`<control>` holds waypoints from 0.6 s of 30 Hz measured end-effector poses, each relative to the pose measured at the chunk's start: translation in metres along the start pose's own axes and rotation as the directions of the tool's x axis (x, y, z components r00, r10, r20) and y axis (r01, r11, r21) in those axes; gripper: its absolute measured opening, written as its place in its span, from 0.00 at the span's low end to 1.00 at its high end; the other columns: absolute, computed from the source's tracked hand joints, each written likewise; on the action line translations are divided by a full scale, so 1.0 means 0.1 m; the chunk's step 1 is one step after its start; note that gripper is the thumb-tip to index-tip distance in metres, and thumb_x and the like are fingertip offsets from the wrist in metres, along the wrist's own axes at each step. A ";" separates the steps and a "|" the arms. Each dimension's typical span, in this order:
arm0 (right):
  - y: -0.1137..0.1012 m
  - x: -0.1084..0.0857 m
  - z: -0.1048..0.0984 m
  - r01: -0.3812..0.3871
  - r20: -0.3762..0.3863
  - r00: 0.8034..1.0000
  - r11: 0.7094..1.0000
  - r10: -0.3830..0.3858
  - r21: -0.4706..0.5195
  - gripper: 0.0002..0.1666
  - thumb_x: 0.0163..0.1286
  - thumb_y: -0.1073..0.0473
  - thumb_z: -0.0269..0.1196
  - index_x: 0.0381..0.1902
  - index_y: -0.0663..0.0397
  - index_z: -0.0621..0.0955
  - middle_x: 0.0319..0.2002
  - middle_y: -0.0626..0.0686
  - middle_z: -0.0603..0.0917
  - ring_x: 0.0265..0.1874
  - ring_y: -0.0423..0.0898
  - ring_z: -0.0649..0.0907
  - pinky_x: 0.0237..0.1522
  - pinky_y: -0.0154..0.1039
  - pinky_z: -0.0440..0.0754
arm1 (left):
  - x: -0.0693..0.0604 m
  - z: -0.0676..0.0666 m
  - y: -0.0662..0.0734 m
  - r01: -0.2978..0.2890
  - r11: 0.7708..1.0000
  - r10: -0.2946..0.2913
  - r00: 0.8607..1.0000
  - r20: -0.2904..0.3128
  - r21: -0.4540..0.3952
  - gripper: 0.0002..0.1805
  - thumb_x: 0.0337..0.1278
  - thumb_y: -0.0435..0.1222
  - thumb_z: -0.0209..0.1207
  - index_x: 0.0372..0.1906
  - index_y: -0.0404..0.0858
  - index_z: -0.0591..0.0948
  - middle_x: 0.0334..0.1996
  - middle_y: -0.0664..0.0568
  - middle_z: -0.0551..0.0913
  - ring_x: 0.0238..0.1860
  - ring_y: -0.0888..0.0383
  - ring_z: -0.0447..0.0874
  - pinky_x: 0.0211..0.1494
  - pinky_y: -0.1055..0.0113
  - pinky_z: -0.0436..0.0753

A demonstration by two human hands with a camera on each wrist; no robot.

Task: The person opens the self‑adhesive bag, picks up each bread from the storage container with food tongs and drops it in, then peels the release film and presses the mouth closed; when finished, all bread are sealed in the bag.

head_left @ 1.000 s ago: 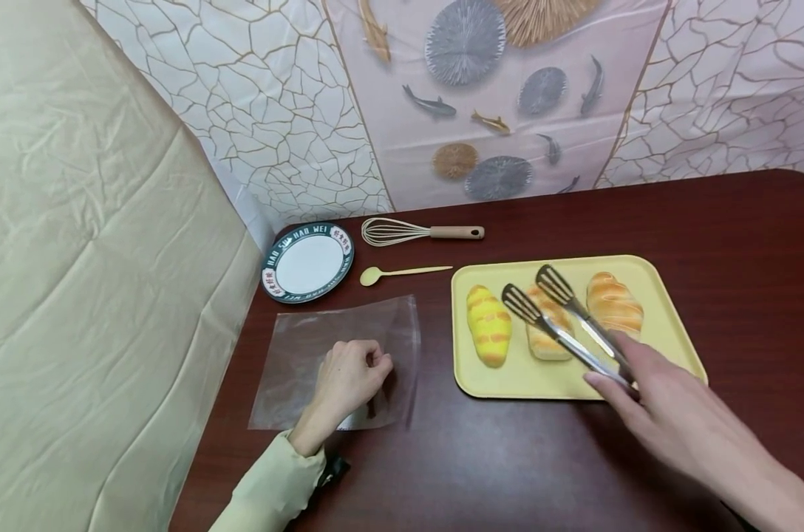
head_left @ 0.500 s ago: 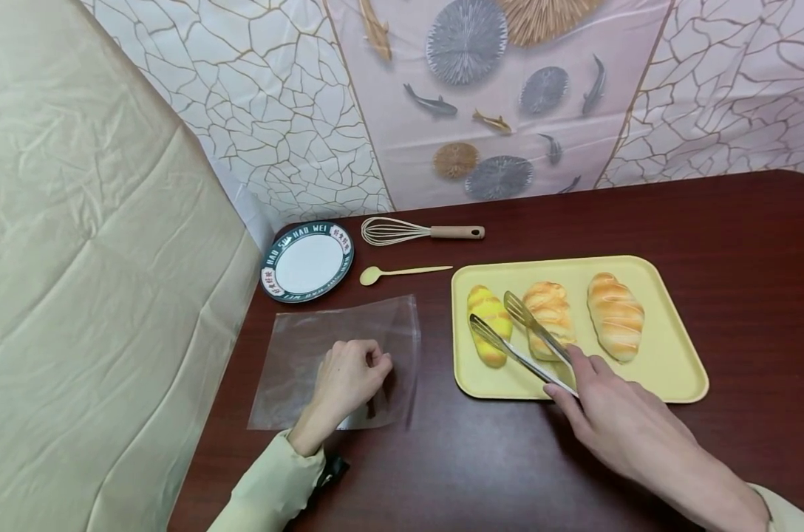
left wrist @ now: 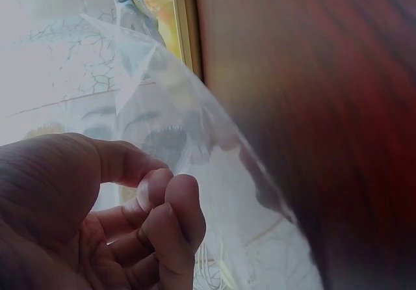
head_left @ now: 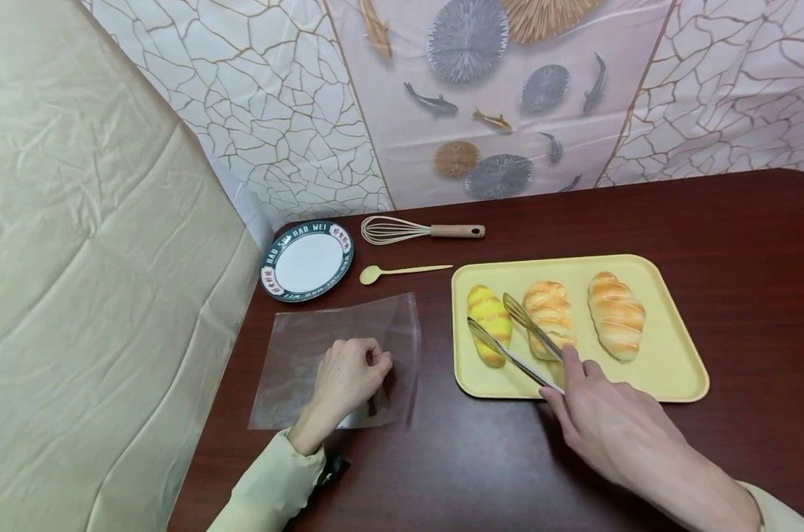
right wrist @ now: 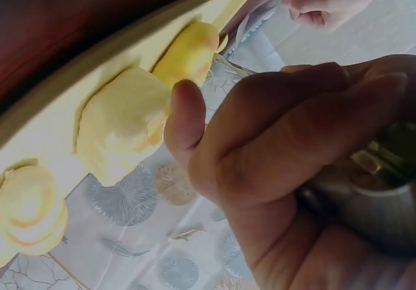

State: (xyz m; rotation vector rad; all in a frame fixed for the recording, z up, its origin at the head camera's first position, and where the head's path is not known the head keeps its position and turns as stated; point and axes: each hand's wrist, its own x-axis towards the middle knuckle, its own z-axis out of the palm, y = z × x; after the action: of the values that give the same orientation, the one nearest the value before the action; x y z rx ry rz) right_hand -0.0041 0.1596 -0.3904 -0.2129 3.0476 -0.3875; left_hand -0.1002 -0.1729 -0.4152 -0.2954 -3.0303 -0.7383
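My right hand (head_left: 618,428) grips metal tongs (head_left: 537,332) above the yellow tray (head_left: 671,366). The spread tong tips lie on either side of a bright yellow bread roll (head_left: 490,312) with orange bands. Right of it are a golden loaf (head_left: 548,301) and a light brown striped roll (head_left: 616,318). On the left, my left hand (head_left: 350,377) is over a clear plastic bag (head_left: 292,347) lying on the table. Close up in the left wrist view, thumb and fingertips pinch the film of that bag.
Behind the bag lie a round plate (head_left: 309,264) with a dark green lettered rim, a pale yellow spoon (head_left: 371,275) and a whisk (head_left: 455,231). A beige padded panel (head_left: 109,258) borders the table's left side. Patterned cloth (head_left: 295,111) hangs behind.
The right hand and tongs have moved left, from over the golden loaf to around the yellow roll, then barely moved in the last half second. The left hand and bag stay in place.
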 end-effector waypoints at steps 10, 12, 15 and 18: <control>0.02 0.00 0.05 0.051 -0.141 0.988 0.998 -0.056 -0.041 0.17 0.75 0.53 0.68 0.40 0.59 0.75 0.19 0.52 0.75 0.13 0.52 0.75 0.15 0.49 0.70 | 0.00 -0.01 0.02 0.003 1.000 -0.003 1.000 0.000 0.000 0.22 0.66 0.38 0.66 0.14 0.48 0.75 0.12 0.61 0.69 0.18 0.59 0.71 0.25 0.66 0.69; 0.05 0.00 0.07 0.061 -0.159 0.985 0.998 -0.066 -0.032 0.17 0.74 0.54 0.69 0.35 0.57 0.75 0.17 0.50 0.73 0.12 0.50 0.74 0.15 0.48 0.70 | 0.00 -0.01 0.02 0.002 1.000 -0.002 1.000 -0.004 0.001 0.22 0.65 0.38 0.66 0.14 0.48 0.75 0.12 0.61 0.69 0.18 0.59 0.71 0.25 0.66 0.69; 0.10 0.02 0.08 0.060 -0.146 0.988 0.998 -0.058 0.008 0.18 0.74 0.53 0.70 0.30 0.54 0.75 0.16 0.48 0.71 0.13 0.48 0.74 0.16 0.49 0.70 | 0.00 -0.01 0.02 0.001 1.000 -0.001 1.000 -0.007 0.000 0.22 0.65 0.38 0.66 0.14 0.48 0.75 0.12 0.61 0.68 0.18 0.59 0.71 0.25 0.66 0.69; 0.15 0.03 0.08 0.049 -0.109 0.993 0.998 -0.043 0.050 0.19 0.76 0.53 0.68 0.28 0.51 0.74 0.16 0.46 0.69 0.15 0.46 0.72 0.18 0.47 0.70 | 0.00 -0.01 0.02 -0.001 1.000 0.001 1.000 -0.006 -0.002 0.22 0.65 0.38 0.66 0.14 0.48 0.74 0.12 0.61 0.67 0.18 0.59 0.70 0.25 0.66 0.68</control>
State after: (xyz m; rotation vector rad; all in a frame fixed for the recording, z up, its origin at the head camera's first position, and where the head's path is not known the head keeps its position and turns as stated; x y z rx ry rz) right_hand -0.0079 0.1715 -0.4016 -0.2681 3.1382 -0.4967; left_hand -0.0999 -0.1713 -0.4129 -0.2943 -3.0233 -0.7408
